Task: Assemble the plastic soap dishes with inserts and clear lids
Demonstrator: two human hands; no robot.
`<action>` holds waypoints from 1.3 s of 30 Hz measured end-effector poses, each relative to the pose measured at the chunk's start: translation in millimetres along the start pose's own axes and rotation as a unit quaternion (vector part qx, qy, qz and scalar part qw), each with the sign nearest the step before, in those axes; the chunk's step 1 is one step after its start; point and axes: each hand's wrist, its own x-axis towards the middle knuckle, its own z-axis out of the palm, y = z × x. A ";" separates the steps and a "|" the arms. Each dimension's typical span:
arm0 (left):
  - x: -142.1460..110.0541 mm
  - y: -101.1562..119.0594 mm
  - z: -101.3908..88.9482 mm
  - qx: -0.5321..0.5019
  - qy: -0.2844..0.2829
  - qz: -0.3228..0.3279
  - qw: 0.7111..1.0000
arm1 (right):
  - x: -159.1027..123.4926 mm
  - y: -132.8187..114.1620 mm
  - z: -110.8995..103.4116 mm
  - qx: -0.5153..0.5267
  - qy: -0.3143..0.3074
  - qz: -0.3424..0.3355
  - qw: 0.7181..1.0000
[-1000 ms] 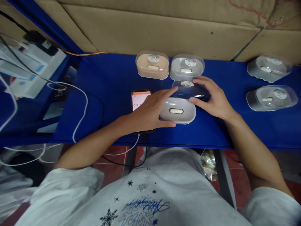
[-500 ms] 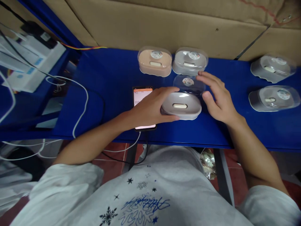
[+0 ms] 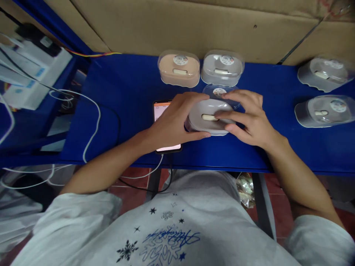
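Observation:
A grey oval plastic box [image 3: 197, 109] sits on the blue table in front of me, a cream tab [image 3: 208, 118] in the slot on its top. My left hand [image 3: 173, 120] is closed around the box's left end, thumb along the near side and fingers on the far side. Over the right end reaches my right hand [image 3: 253, 120], its index fingertip on the tab, the thumb at the near edge and another finger by the far edge. Just behind lies a clear lid [image 3: 214, 90] with a round sticker, partly covered by my right fingers.
A phone [image 3: 168, 147] with a plugged-in cable lies under my left hand. Behind stand a peach box [image 3: 168, 68] and a grey box [image 3: 210, 70], both with clear covers. Two covered grey boxes [image 3: 307, 116] are at right. White cables [image 3: 97, 125] and power adapters are at left.
My right hand has moved left from beside the box onto its top and right end, index finger at the tab. My left hand still holds the left end.

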 end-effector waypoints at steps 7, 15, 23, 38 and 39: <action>1.1 -3.4 2.1 -0.003 -0.023 -0.020 1.000 | -0.7 -0.1 14.5 0.039 -0.041 -0.001 0.998; 1.2 -3.1 3.2 -0.020 -0.012 0.016 1.000 | 1.8 -2.4 7.0 0.024 -0.029 0.005 0.999; -3.9 -8.6 9.9 -0.014 -0.065 -0.027 0.997 | 2.2 -0.5 0.9 0.012 -0.033 0.027 0.999; -10.7 4.2 8.3 0.083 -0.146 -0.007 0.986 | -0.1 9.8 -17.8 0.000 -0.062 0.153 0.986; -11.3 5.7 7.8 0.082 -0.153 -0.002 0.985 | -0.1 10.0 -18.4 -0.001 -0.061 0.156 0.986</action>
